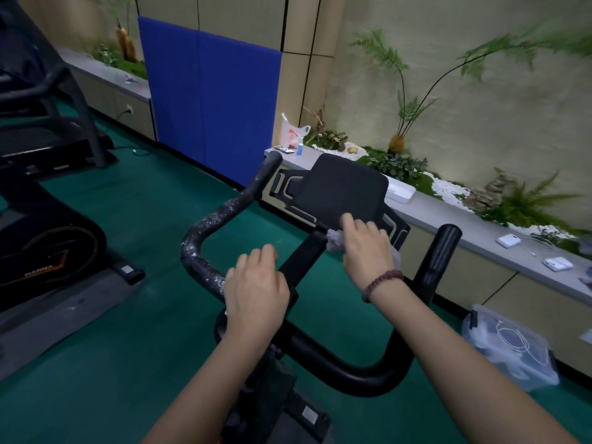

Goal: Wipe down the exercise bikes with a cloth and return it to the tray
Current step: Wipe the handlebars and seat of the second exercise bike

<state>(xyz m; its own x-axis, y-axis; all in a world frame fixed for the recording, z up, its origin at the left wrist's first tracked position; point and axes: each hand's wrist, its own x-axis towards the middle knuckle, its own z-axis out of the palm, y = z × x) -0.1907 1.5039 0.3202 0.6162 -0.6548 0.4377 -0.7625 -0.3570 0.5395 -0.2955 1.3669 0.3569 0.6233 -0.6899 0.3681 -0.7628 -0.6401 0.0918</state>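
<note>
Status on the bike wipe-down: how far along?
Done: nothing provably; the handlebar is flecked white on its left grip. In hand: the right hand grips the cloth against the console at its lower edge, while the left hand holds the handlebar. Left: the rest of this bike, the second bike at left, and returning the cloth, perhaps to the white tray on the ledge.

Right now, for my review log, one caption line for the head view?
Right hand holds a cloth under the exercise bike's console; left hand grips the handlebar.

Crumpled pale-grey cloth (334, 241) at the console base of the black, white-scuffed exercise bike (342, 190)
</note>
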